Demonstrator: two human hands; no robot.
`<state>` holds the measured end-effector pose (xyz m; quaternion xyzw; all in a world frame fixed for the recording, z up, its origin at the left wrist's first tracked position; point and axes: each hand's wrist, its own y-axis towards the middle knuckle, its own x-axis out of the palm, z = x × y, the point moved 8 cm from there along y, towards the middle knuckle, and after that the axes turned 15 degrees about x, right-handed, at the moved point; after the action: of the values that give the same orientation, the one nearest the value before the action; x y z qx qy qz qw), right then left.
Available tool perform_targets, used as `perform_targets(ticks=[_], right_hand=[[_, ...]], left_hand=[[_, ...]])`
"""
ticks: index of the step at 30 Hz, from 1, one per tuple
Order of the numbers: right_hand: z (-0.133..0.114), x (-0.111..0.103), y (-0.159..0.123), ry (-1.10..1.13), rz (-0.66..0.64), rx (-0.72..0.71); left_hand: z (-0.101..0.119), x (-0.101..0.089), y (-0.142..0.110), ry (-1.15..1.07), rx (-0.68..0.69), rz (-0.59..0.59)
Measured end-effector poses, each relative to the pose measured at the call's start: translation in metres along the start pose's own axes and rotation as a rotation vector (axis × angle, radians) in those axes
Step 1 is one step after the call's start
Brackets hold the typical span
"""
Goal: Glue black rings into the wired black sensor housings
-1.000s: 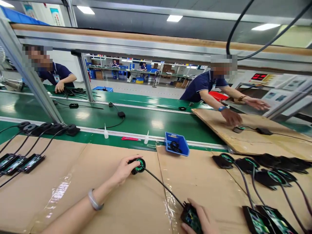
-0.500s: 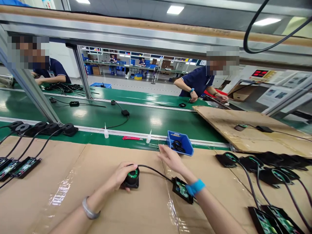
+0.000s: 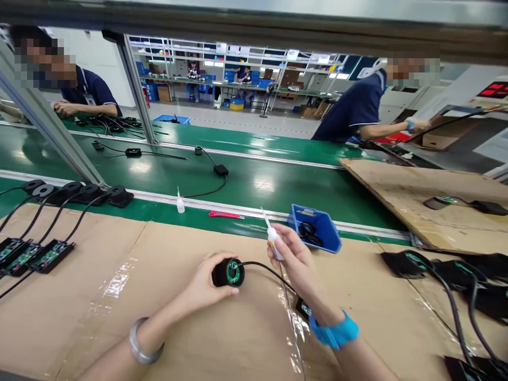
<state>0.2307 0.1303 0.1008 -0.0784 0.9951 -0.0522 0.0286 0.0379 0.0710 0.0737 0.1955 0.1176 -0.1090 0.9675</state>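
My left hand is closed around a round black housing, tilted so that the green ring-shaped circuit board inside faces me. From the housing a black cable runs right to a black box with a circuit board, partly hidden behind my right wrist. My right hand grips a small white dropper bottle with its thin nozzle pointing up and left. The bottle is held above the cardboard, apart from the housing. Just behind my right hand is a blue bin with black parts in it.
A second dropper bottle and a red utility knife lie along the far edge. Housings wired to open boxes stand at left, with more housings at right. A metal post rises at left. Two co-workers are across the green belt.
My right hand has picked up the nearer dropper bottle and drawn it back. My left hand has tilted the housing toward me. The co-worker at right has moved rightward.
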Motion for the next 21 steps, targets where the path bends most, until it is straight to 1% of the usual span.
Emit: perform_targets(ticks=[3, 6, 10, 12, 17, 19, 21], right_hand=[[0.018, -0.007, -0.028, 0.319, -0.036, 0.151], [0.033, -0.012, -0.036, 0.438, -0.038, 0.235], [0.039, -0.012, -0.036, 0.474, -0.079, 0.301], [0.039, -0.012, -0.037, 0.475, -0.077, 0.317], [0.044, -0.016, -0.04, 0.502, 0.061, 0.321], [0.045, -0.014, -0.041, 0.498, 0.074, 0.331], [0.046, -0.011, -0.041, 0.488, 0.052, 0.343]], left_hand=[[0.002, -0.001, -0.001, 0.14, 0.0, 0.031], [0.008, -0.003, -0.001, 0.255, 0.017, 0.051], [0.013, -0.003, -0.001, 0.326, 0.061, 0.037], [0.015, -0.003, -0.002, 0.353, 0.086, 0.038], [0.02, -0.002, -0.004, 0.387, 0.147, 0.051], [0.021, -0.001, -0.005, 0.396, 0.168, 0.051], [0.023, 0.0, -0.006, 0.41, 0.196, 0.049]])
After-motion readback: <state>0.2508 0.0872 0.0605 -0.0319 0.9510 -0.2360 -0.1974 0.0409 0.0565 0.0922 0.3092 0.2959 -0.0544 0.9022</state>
